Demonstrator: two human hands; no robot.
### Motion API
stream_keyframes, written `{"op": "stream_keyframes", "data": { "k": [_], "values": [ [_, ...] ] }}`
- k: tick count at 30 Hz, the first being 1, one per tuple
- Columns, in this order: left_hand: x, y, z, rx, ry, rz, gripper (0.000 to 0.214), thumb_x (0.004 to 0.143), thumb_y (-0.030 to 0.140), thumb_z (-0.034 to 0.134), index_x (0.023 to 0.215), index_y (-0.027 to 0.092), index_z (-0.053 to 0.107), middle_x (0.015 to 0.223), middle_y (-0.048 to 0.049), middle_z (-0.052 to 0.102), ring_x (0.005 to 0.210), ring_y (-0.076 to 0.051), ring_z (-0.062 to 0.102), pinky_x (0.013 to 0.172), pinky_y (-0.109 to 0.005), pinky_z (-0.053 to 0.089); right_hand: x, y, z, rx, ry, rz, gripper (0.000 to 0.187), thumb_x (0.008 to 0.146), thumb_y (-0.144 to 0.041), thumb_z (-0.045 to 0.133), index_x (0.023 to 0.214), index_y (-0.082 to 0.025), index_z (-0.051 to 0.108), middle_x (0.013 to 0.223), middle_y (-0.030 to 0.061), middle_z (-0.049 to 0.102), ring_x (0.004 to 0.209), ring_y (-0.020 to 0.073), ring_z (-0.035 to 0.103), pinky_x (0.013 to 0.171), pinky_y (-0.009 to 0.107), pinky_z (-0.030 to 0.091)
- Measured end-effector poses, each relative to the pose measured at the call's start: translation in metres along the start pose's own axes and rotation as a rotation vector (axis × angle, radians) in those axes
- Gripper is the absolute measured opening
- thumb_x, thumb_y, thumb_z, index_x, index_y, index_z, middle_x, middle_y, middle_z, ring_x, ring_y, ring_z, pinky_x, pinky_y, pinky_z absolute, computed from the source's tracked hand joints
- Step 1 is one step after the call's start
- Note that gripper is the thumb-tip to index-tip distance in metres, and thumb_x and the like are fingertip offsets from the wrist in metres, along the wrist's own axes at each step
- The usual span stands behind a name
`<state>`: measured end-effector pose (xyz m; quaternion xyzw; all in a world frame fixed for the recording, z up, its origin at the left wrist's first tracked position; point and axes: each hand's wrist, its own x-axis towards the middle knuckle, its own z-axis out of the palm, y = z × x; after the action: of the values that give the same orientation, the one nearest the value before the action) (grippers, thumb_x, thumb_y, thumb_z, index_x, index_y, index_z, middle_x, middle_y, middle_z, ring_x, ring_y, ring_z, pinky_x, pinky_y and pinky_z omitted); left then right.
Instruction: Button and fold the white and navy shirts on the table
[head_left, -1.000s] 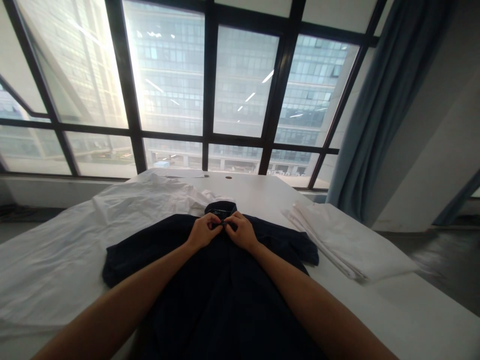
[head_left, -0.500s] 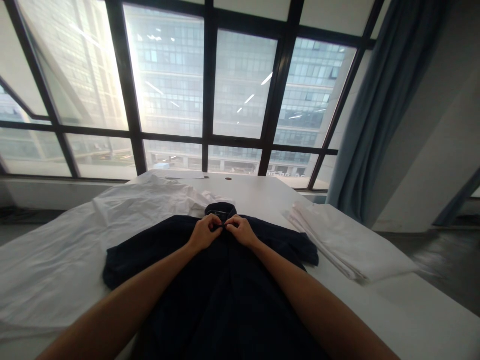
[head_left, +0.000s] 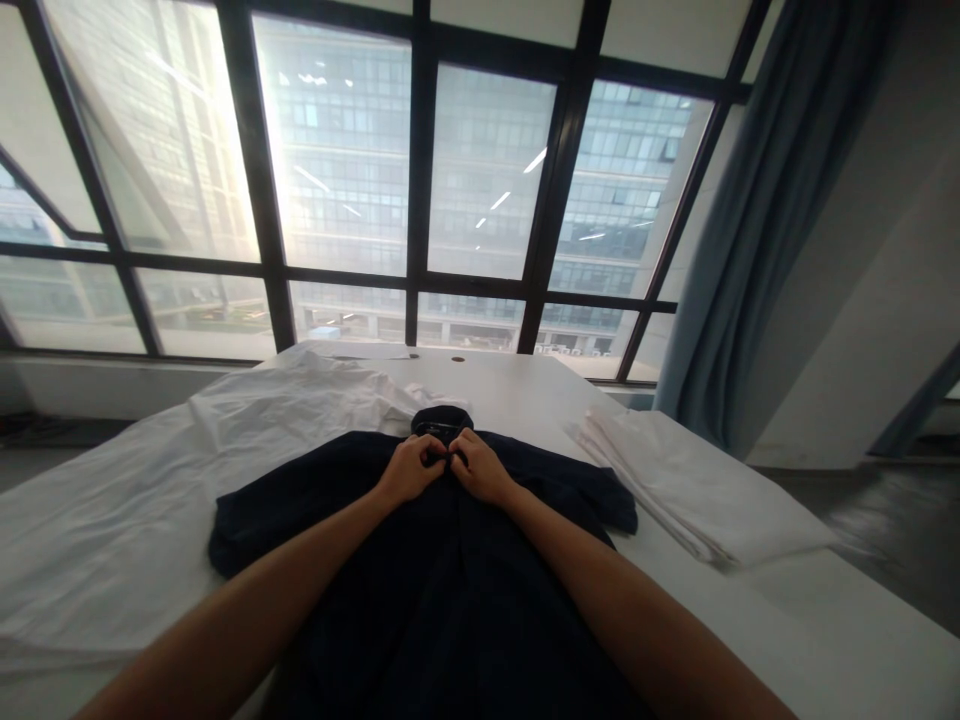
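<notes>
A dark navy short-sleeved shirt (head_left: 450,600) lies spread on the white table, its collar (head_left: 442,413) toward the window and its sleeves out to both sides. Just below the collar, my left hand (head_left: 412,467) pinches the front edge of the shirt. My right hand (head_left: 480,465) is closed on the cloth right beside it, with the two sets of fingertips almost touching. Any button between the fingers is too small and dark to make out.
A rumpled white cloth (head_left: 135,500) covers the table's left side. At the right lies a folded white cloth (head_left: 690,490). The white table (head_left: 510,385) reaches back to the dark-framed windows (head_left: 480,180). A blue-grey curtain (head_left: 742,270) hangs at the right.
The fingers of my right hand have shifted slightly and bent more at the shirt's front edge. My left hand keeps its pinch in nearly the same place.
</notes>
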<state>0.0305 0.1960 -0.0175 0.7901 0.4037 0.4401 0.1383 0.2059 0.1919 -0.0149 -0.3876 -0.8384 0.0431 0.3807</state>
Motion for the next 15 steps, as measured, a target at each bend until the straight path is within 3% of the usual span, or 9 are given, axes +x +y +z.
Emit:
{"op": "stream_keyframes", "data": {
  "k": [5,15],
  "values": [
    [0.002,-0.004,0.004,0.009,-0.003,0.085,0.013,0.075,0.014,0.061,0.082,0.020,0.069,0.089,-0.0047,0.067,0.089,-0.021,0.058,0.084,-0.035,0.044,0.001,0.000,-0.001,-0.047,0.030,-0.009,0.011,0.080,-0.010,0.051,0.081,-0.018,0.059,0.086,0.0020,0.052,0.082,0.0164,0.052,0.078,0.030,0.041],
    [0.009,-0.009,-0.007,-0.022,-0.139,0.189,0.010,0.075,0.015,0.061,0.080,0.021,0.067,0.086,-0.0026,0.066,0.087,-0.020,0.058,0.088,-0.035,0.042,-0.002,-0.005,-0.003,-0.065,0.081,0.062,0.008,0.083,-0.016,0.058,0.083,-0.019,0.065,0.083,0.0014,0.057,0.081,0.0154,0.055,0.076,0.029,0.041]
  ]
}}
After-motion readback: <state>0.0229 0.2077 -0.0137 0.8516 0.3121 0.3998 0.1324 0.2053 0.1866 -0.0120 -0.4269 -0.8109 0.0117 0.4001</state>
